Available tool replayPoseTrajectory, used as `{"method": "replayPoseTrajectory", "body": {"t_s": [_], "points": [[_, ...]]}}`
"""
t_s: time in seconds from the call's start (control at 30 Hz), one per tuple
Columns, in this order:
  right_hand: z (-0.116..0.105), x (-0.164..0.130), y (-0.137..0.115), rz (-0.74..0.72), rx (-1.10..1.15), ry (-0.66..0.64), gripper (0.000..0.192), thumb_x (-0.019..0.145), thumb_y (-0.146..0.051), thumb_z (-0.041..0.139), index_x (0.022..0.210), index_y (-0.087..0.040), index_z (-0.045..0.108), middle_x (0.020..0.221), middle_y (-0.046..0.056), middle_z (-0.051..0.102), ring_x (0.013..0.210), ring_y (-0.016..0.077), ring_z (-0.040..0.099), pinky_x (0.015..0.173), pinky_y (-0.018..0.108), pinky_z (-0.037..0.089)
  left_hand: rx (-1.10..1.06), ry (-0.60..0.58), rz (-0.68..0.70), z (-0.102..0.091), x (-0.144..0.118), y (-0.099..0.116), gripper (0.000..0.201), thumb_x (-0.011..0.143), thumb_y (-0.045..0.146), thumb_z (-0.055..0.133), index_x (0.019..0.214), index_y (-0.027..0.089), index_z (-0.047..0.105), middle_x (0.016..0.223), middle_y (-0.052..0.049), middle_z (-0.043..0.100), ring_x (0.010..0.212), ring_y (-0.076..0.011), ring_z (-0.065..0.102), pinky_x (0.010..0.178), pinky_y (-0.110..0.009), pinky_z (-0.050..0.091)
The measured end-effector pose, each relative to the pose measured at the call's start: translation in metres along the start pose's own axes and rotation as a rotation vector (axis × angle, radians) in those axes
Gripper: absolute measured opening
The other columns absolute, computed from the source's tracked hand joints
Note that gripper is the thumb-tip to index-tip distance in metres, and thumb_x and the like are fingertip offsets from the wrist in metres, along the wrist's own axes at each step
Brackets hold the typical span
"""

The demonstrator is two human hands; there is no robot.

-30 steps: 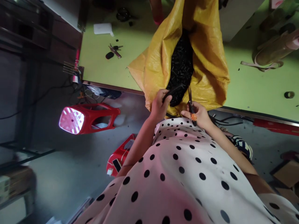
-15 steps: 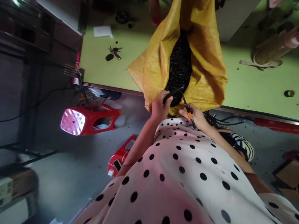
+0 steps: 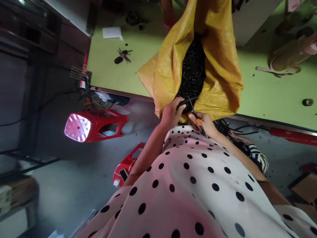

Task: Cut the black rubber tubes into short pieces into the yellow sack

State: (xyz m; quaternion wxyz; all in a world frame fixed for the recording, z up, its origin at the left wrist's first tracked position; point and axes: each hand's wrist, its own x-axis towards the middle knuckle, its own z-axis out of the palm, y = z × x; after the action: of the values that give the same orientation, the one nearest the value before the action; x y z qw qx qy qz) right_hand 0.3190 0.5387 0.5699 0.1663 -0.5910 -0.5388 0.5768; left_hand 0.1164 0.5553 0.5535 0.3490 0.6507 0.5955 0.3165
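Head view: at the near edge of the yellow sack (image 3: 166,73), the left hand (image 3: 173,113) is grasping a black tube (image 3: 184,102), its fingers curling around it, while the right hand's (image 3: 206,123) fingers are gripping scissors (image 3: 193,110). The blades are crossing the tube just over the sack's opening; whether they are biting in, I cannot tell. Many short black pieces (image 3: 193,67) are lying heaped inside the sack, so a good share of the cutting seems finished. The held tube is not showing any clear parting, and longer black tubing (image 3: 244,129) is trailing right of the sack, beneath the bench (image 3: 106,72) edge, seemingly uncut. How much remains overall is not showing.
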Motion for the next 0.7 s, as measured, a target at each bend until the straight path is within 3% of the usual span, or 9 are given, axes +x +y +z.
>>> {"method": "replayPoseTrajectory", "body": {"t_s": [0.3, 0.5, 0.7], "points": [[0.007, 0.005, 0.003, -0.026, 0.017, 0.06, 0.082, 0.068, -0.102, 0.065, 0.059, -0.023, 0.044, 0.056, -0.003, 0.041, 0.057, 0.0116, 0.036, 0.055, 0.031, 0.025, -0.049, 0.066, -0.068, 0.005, -0.002, -0.009, 0.018, 0.101, 0.031, 0.064, 0.116, 0.025, 0.071, 0.113, -0.005, 0.081, 0.103, -0.0221, 0.076, 0.094, -0.035, 0.059], [0.002, 0.001, -0.001, 0.006, 0.083, 0.006, 0.08, 0.07, -0.102, 0.065, 0.07, -0.023, 0.051, 0.063, -0.001, 0.052, 0.061, 0.0143, 0.045, 0.058, 0.031, 0.034, -0.055, 0.159, -0.083, 0.009, -0.004, -0.009, 0.017, 0.102, 0.035, 0.064, 0.116, 0.025, 0.068, 0.11, -0.005, 0.081, 0.102, -0.022, 0.076, 0.092, -0.035, 0.059], [-0.005, 0.003, -0.002, 0.012, 0.049, -0.016, 0.079, 0.078, -0.102, 0.057, 0.073, -0.024, 0.051, 0.064, 0.001, 0.058, 0.062, 0.0163, 0.052, 0.062, 0.031, 0.041, -0.044, 0.097, -0.067, 0.009, -0.005, -0.003, 0.017, 0.102, 0.034, 0.063, 0.115, 0.024, 0.069, 0.11, -0.005, 0.08, 0.102, -0.0216, 0.075, 0.094, -0.034, 0.058]]}}
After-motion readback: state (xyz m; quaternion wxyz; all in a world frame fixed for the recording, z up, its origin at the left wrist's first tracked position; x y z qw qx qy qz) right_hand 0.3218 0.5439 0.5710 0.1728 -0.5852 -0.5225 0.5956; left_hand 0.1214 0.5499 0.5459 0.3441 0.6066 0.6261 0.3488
